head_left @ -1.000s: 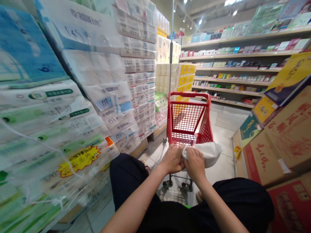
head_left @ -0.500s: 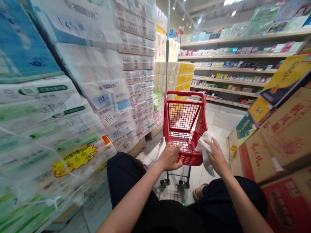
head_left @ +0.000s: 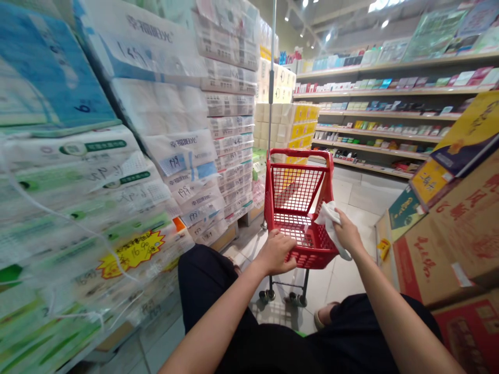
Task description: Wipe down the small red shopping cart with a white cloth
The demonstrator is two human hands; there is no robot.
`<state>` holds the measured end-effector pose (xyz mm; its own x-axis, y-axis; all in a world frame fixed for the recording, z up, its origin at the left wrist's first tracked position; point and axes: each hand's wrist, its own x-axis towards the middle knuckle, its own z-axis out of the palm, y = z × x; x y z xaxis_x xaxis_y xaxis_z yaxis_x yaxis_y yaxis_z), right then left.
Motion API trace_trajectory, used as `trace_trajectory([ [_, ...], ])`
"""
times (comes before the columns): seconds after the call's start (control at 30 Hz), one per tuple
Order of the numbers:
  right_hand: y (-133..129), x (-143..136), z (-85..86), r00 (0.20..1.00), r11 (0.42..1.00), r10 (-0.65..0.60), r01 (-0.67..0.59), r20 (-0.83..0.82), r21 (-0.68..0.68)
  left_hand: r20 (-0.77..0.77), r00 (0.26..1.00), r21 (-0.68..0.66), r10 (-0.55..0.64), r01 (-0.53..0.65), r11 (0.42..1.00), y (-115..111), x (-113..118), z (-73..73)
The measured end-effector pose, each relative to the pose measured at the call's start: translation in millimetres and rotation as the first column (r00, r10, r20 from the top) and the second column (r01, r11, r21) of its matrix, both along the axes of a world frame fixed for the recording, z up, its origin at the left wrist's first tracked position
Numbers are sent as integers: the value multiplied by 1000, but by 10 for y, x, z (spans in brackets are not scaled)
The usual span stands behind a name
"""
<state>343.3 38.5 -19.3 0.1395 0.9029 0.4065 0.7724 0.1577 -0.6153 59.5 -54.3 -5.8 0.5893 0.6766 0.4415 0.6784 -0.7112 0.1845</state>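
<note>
Cloth [head_left: 328,216] shifted forward, long axis slanting down-right.

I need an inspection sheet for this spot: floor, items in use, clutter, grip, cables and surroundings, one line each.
Surface: pale floor tiles under the cart.
Items in use: red cart with a grid-like basket; white cloth at its right rim.
Clutter: stacked paper packs crowd the left; cardboard boxes line the right.
Grip: left hand holds the cart's near edge; right hand holds the cloth.
Cables: white cord across the left packs; cannot tell whether electrical or string.
Surroundings: stocked shelves behind, ceiling lights above.
</note>
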Motion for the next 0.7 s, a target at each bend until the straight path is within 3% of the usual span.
trace_trajectory([
  [0.13, -157, -147, -127, 996, 995, 24, -15, -82, 101, 23, 997, 34, 78, -79, 996, -22, 7, -21],
  [0.33, -653, -286, -315, 990, 957, 74, -105, 124, 269, 13, 994, 53, 110, -111, 992, -27, 20, -61],
  [0.43, -936, -425, -285, 963, 946, 10, -96, 268, 310, 18, 996, 41, 88, -89, 995, -31, 22, -64],
  [0.53, -1174, -687, -209, 911, 950, 30, -154, 411, 271, 54, 996, 21, 67, -68, 997, -47, 46, -80],
  [0.7, -1252, -1168, -148, 826, 957, 72, -216, 559, 195, 92, 996, 3, 16, -16, 1000, -52, 77, -142],
])
